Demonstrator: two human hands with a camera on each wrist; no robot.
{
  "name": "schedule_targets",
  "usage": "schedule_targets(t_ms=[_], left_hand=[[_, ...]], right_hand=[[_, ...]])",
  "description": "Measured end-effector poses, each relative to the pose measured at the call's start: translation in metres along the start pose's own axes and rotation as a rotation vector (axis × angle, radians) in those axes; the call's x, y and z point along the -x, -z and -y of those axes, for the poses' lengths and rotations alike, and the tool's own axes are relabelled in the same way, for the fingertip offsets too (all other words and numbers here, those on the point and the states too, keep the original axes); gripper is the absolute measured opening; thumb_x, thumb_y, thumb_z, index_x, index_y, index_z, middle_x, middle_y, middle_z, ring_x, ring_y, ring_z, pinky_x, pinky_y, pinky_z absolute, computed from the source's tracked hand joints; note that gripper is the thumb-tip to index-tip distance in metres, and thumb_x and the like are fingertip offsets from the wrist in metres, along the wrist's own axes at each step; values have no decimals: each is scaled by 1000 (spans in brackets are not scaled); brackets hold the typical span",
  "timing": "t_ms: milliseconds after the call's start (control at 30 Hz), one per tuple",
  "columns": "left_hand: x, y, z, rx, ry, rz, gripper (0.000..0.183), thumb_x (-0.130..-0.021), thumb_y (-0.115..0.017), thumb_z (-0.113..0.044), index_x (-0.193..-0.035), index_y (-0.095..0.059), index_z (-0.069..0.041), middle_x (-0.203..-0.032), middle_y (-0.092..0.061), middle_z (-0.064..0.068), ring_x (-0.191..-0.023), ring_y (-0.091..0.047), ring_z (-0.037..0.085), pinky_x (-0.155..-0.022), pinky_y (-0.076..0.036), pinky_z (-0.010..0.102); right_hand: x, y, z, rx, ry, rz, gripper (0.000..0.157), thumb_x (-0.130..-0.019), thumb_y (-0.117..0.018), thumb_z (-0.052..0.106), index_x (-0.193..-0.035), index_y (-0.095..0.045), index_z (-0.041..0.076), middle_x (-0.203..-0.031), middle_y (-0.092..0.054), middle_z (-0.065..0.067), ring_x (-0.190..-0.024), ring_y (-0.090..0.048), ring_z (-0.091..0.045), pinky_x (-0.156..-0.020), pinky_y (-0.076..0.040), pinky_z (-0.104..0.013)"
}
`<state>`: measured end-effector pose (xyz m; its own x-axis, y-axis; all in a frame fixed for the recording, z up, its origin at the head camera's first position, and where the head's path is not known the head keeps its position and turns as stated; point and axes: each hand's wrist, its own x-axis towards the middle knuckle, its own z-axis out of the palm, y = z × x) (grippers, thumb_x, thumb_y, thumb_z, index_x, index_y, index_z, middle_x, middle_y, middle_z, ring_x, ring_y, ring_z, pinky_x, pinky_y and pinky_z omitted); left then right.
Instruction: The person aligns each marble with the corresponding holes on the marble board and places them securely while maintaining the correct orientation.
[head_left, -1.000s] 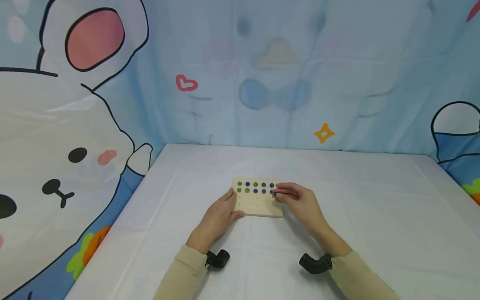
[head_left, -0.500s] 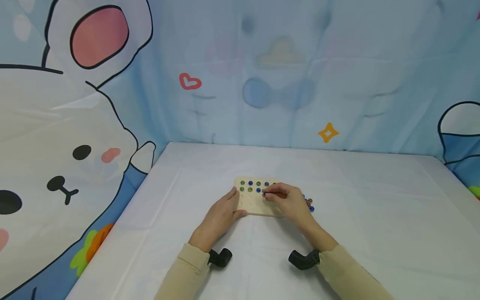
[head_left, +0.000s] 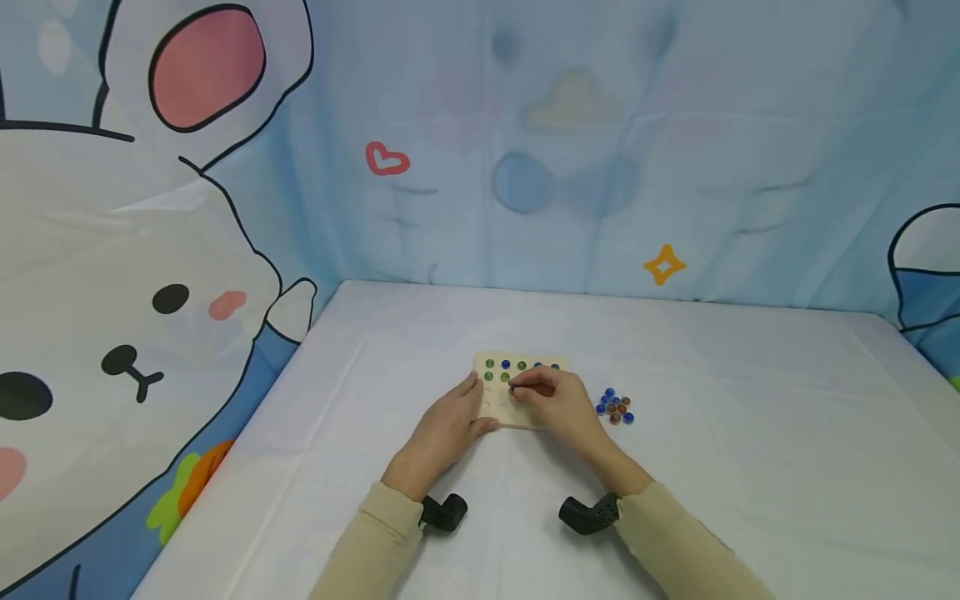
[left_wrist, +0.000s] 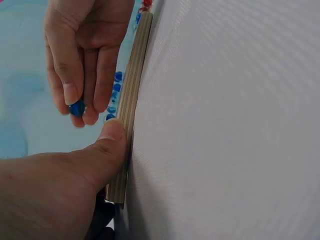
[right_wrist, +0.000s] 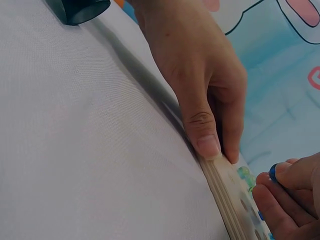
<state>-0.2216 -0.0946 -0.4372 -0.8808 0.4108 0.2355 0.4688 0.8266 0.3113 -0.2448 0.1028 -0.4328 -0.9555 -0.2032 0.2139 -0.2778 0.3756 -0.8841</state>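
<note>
A pale wooden board (head_left: 510, 413) with rows of round hollows lies on the table, green and blue marbles seated in its far rows. My left hand (head_left: 441, 429) holds the board at its left side, its thumb (right_wrist: 209, 146) on the near edge. Over the board, my right hand (head_left: 561, 406) pinches a blue marble (left_wrist: 77, 108) between thumb and fingertips. In the right wrist view that marble (right_wrist: 273, 172) is apart from the board's surface. The right hand hides part of the board's right half.
Several loose blue and amber-brown marbles (head_left: 615, 407) lie in a cluster right of the board. A white cloth covers the table (head_left: 750, 433). Behind it hangs a blue cartoon curtain (head_left: 450, 225). Each wrist wears a black camera mount (head_left: 588, 515).
My right hand has moved left across the board with the blue marble, uncovering the loose marbles at the right. The left hand stays on the board. The head view has shifted slightly.
</note>
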Motion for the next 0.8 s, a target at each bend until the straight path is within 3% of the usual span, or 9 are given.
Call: schedule_targets(t_ms=[533,800], left_hand=[[-2,0,1,2,-3,-8,68,-93,-66,-36,-142,-46,7,-148,-47,26,-136,-50,33,-110,-47,39],[-1,1,1,5,6,5,68,-93,-66,-36,-143,-46,5,-149,-45,25,-136,-50,33,-110,-47,40]], right_hand=[[-12,-21,1,107,60,-50,9,-89,-72,4,-98,-72,5,-104,-72,-11,-99,-70,-25,-88,-60,-36],[-17,-31,0,133,69,-42,7,-89,-72,5,-95,-73,8,-96,-73,-7,-89,-68,-19,-80,-56,-27]])
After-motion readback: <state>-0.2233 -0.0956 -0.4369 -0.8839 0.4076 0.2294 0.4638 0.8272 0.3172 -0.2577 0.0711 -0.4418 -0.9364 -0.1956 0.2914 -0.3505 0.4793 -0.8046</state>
